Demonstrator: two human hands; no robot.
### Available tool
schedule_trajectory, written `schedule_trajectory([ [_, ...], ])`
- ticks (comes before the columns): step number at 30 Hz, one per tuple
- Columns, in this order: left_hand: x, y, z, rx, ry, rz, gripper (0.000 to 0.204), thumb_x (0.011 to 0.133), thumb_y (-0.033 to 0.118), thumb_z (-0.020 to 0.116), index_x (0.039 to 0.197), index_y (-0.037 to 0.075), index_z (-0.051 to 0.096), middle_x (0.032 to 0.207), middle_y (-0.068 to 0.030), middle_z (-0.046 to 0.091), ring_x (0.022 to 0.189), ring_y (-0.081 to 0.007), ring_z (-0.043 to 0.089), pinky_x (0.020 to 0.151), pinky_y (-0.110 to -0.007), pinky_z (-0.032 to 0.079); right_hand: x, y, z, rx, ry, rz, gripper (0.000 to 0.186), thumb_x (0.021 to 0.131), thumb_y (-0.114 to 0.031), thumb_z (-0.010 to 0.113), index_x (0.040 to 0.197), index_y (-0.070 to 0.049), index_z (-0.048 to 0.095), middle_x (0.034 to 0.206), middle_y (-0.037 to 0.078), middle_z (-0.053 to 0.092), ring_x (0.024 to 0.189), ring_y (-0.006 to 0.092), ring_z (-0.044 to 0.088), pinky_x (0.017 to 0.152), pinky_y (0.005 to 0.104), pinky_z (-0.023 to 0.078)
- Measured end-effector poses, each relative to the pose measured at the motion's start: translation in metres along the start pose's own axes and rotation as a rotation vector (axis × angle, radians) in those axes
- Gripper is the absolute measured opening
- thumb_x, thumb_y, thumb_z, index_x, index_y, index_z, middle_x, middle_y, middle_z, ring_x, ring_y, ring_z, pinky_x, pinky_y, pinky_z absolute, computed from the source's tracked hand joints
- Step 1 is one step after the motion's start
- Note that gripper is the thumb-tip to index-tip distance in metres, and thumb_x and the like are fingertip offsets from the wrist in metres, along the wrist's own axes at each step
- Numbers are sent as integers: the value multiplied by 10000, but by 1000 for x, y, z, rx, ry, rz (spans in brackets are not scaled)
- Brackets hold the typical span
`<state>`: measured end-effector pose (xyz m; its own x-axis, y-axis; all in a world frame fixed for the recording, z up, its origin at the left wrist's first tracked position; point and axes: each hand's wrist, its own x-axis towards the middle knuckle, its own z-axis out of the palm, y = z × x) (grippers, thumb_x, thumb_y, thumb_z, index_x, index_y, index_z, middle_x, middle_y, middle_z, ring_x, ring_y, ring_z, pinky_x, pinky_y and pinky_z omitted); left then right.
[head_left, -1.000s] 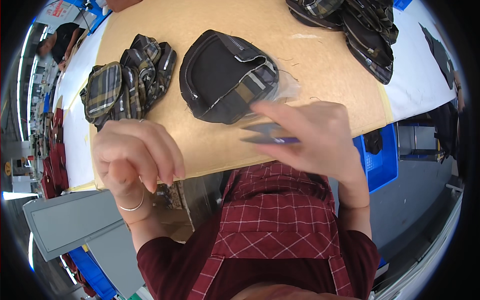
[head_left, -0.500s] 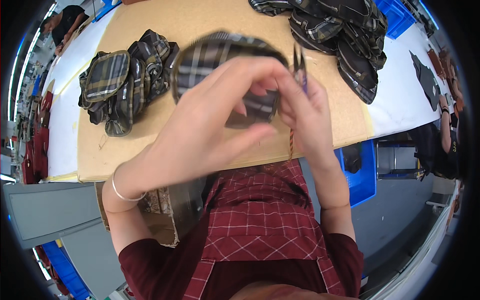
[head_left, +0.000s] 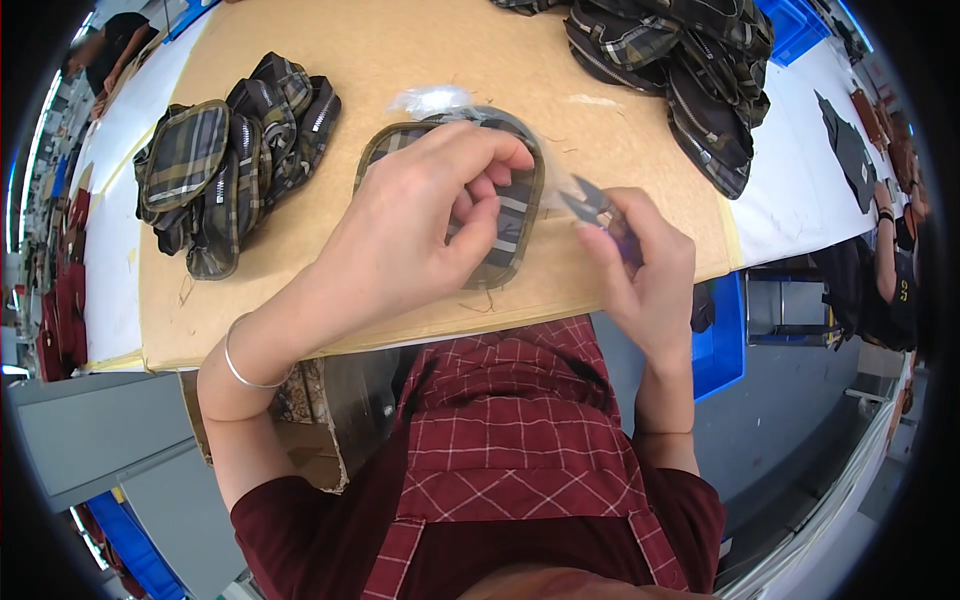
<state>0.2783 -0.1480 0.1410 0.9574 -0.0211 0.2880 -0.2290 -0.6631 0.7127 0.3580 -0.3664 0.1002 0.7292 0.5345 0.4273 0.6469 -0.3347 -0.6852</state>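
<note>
Plaid pouch: The dark-bound plaid zip pouch (head_left: 511,222) lay on the tan tabletop (head_left: 330,265), in front of the wearer, its left part hidden under the left hand.
Left hand: The left hand (head_left: 415,210) was over the pouch, half curled, index finger standing off the thumb. Whether it touched the cloth or pinched a thread could not be made out.
Right hand: The right hand (head_left: 645,262), blurred, was closed around the thread snips (head_left: 592,203), thumb and index finger along the sides. The blades appeared parted.
Blade direction: The tips pointed up and left, toward the pouch's right edge and the left fingers. Judged the chief hazard: an overreach could nick a fingertip.
Bound edge: The tips were near the dark binding; a stroke set too close could, in this inspector's judgement, cut the binding or its stitching.
Plastic film: Clear plastic film (head_left: 432,100) lay crumpled at the pouch's far edge. It could snag on a blade or mask a thread.
Loose threads: Fine thread ends (head_left: 487,296) lay by the pouch's near edge; they could cling to the cloth and be overlooked.
Pouch stacks: Similar plaid pouches lay heaped at left (head_left: 188,160) and at upper right (head_left: 690,75), well apart from the blades; mix-up risk judged slight.
</note>
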Motion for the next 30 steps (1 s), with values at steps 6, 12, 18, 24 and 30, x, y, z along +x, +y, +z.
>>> schedule_trajectory([
  [6,2,-3,13,108,95,123,162,853,-41,743,998,-13,676,920,-67,646,740,-156,611,607,-268,503,-1,-4,5,-306,21,-193,204,906,-239,769,942,-73,657,644,76,640,509,258,616,471,360,438],
  [12,6,-10,22,199,185,247,93,871,-31,742,918,-11,665,877,-82,655,717,-198,623,597,-302,487,1,-4,7,-346,3,-209,212,924,-270,747,902,-85,647,609,67,621,477,254,597,456,365,431],
  [18,7,-8,18,153,109,136,102,863,-7,746,887,-5,647,896,-79,651,768,-210,628,660,-315,490,3,2,8,-252,-21,-172,207,923,-262,747,885,-84,650,601,72,617,476,261,598,455,369,431],
  [24,-6,1,-13,-29,-98,53,328,710,109,884,874,41,607,1077,-85,678,973,-238,637,871,-349,498,-11,2,2,-173,-49,-173,206,893,-241,779,892,-77,654,609,67,627,486,255,611,460,357,439],
  [30,-7,-1,-7,-31,-74,52,451,644,76,915,945,58,580,1091,-75,662,955,-210,622,844,-321,504,-19,3,11,-223,-19,-207,215,881,-242,791,908,-77,657,620,59,640,486,244,616,462,347,449],
])
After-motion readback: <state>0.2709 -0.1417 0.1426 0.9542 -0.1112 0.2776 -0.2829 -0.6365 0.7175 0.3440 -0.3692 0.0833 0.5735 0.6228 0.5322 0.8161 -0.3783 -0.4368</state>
